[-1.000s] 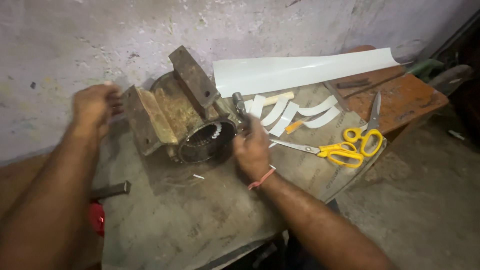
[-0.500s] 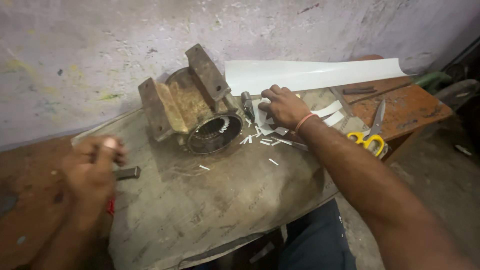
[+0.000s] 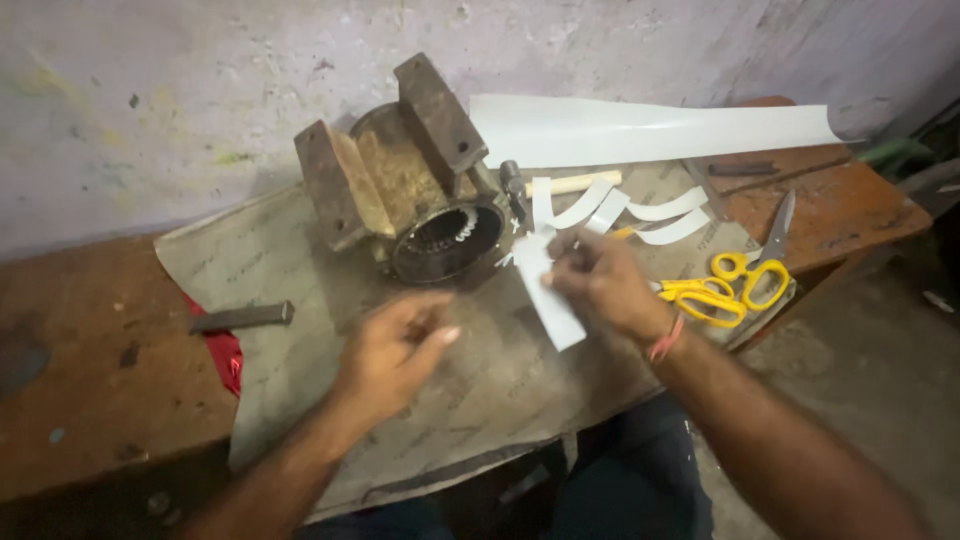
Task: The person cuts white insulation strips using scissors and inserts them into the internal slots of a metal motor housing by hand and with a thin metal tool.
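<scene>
Strip [image 3: 548, 290] of white paper sits mid-frame, pinched at its upper end by the right hand [image 3: 600, 285], long axis slanting toward lower right. Left hand [image 3: 395, 350], loosely curled and empty, hovers just left of it, below the stator [image 3: 445, 240].

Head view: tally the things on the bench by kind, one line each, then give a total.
Rusty motor housing: 1
Yellow scissors: 1
Large white sheet: 1
White strip held in the right hand: 1
Loose curved white strips: 4
Dark metal bar: 1
Red cloth: 1
Total: 10
</scene>
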